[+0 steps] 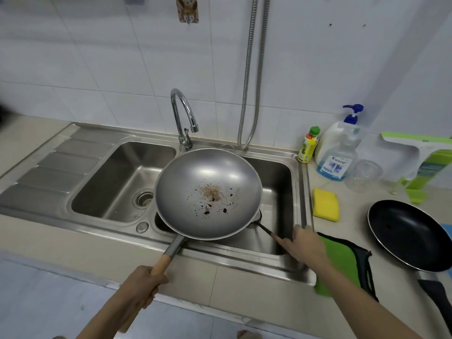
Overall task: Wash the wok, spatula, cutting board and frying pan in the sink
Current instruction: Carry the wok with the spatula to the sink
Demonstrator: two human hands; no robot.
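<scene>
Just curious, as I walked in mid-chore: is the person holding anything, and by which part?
The left hand grips the wok by its wooden handle. The right hand holds nothing; its fingers reach toward the thin dark handle beneath the wok.

1. The left hand (144,282) grips the wok (208,193) by its wooden handle over the sink (117,182).
2. At four o'clock, the right hand (309,243) reaches with fingers extended toward the spatula (265,230).
3. The frying pan (413,234) sits at three o'clock.
</scene>
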